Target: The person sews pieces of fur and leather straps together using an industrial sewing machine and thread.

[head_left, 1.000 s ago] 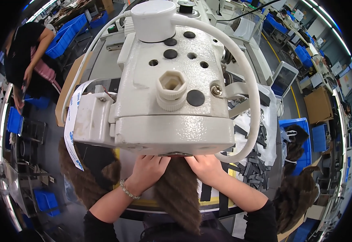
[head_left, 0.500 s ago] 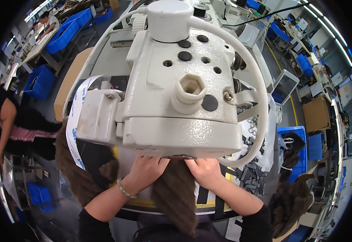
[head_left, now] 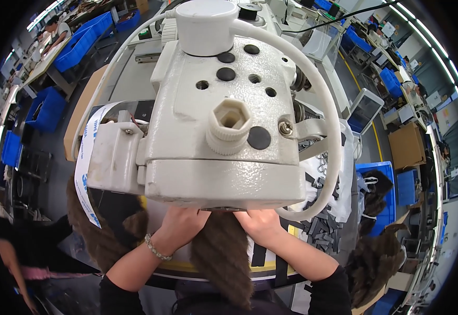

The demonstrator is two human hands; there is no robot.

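Desk: How far along is the work on the brown fur strip (head_left: pixel 221 257)?

Photographer: Partway, in my judgement. Its upper end lies out of sight beneath the white machine head (head_left: pixel 224 184), and a long length shows on the near side, at six o'clock. The working point is hidden, so what is finished and what is left cannot be told.

Desk: Which way does it point?

Photographer: The long axis runs nearly twelve to six, its narrowing tip aimed between five and six, past the table's front edge.

Desk: And the worker's hands?

Photographer: The left hand (head_left: pixel 180 228), at seven o'clock, and the right hand (head_left: pixel 263 227), at five, flank the strip, partly curled. Fingertips vanish under the machine; whether either grips the fur, I cannot tell.
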